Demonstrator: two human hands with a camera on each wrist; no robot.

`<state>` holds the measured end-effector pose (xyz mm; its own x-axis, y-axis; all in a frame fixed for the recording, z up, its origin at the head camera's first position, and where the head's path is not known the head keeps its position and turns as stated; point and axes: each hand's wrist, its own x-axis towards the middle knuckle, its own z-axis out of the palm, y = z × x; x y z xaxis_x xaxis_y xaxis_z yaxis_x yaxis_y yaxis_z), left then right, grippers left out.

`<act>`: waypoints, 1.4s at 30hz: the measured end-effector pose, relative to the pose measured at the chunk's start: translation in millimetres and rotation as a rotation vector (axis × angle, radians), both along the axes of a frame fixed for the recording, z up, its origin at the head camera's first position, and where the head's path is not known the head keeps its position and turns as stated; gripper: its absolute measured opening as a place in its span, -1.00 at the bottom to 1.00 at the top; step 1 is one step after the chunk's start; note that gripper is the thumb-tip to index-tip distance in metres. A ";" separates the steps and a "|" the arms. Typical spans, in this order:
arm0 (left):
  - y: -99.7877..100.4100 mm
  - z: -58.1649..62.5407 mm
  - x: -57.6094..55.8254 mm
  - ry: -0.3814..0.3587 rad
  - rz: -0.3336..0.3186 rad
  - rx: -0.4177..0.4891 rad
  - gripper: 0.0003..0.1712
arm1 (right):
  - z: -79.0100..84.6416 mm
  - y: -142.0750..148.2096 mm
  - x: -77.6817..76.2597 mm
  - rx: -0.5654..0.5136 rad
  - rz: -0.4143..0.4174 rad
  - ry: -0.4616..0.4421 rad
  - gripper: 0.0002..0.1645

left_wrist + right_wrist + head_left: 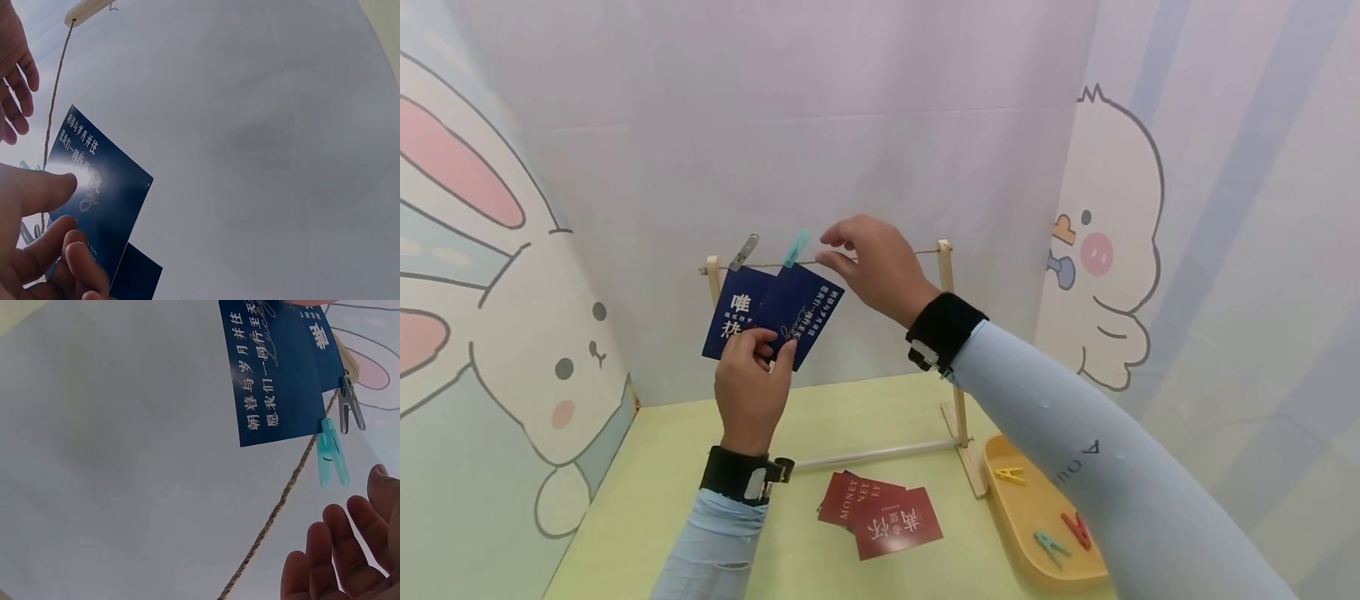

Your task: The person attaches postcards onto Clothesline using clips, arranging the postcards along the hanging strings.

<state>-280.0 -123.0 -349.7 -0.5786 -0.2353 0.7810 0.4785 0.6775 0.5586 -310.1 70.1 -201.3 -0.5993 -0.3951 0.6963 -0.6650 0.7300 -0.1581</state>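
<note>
Two dark blue cards with pale lettering hang from a twine line (pixel 275 506). A grey clothespin (pixel 744 252) clips the left card (pixel 727 323); a teal clothespin (pixel 796 248) clips the tilted right card (pixel 808 308), which overlaps its neighbour. My left hand (pixel 751 379) is at the lower edges of the cards, thumb and loosely bent fingers apart in front of them. Just right of the teal clothespin is my right hand (pixel 880 262). Its fingers (pixel 340 537) are relaxed, with nothing between them and the thumb.
Wooden posts (pixel 951 333) hold up the line, with a white bar (pixel 872 455) low between them. Several red cards (pixel 898 525) lie on the yellow-green table. At right, a yellow tray (pixel 1011 525) holds a yellow clothespin (pixel 1010 476), a red clothespin (pixel 1077 530) and a teal-green clothespin (pixel 1051 547).
</note>
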 end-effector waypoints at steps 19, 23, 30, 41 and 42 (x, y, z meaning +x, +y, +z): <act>19.1 -11.2 10.1 -0.101 -0.007 -0.093 -0.65 | -30.9 31.1 13.1 -0.006 0.052 0.005 -0.65; 23.4 -14.7 11.5 -0.109 -0.029 -0.106 -0.64 | -35.5 37.3 15.9 -0.005 0.055 0.030 -0.64; 32.8 -22.5 14.0 -0.134 -0.067 -0.114 -0.65 | -43.6 49.4 22.2 -0.001 0.064 0.055 -0.68; 41.7 -32.9 18.1 -0.163 -0.086 -0.154 -0.65 | -69.1 69.8 29.1 -0.003 0.024 0.005 -0.69; 42.9 -33.7 18.4 -0.162 -0.091 -0.156 -0.65 | -70.8 71.2 29.4 -0.007 0.024 0.002 -0.69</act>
<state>-261.6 -80.1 -383.4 -0.7128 -0.0606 0.6987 0.4536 0.7200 0.5252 -280.7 141.3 -272.1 -0.5883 -0.4045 0.7002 -0.6828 0.7124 -0.1621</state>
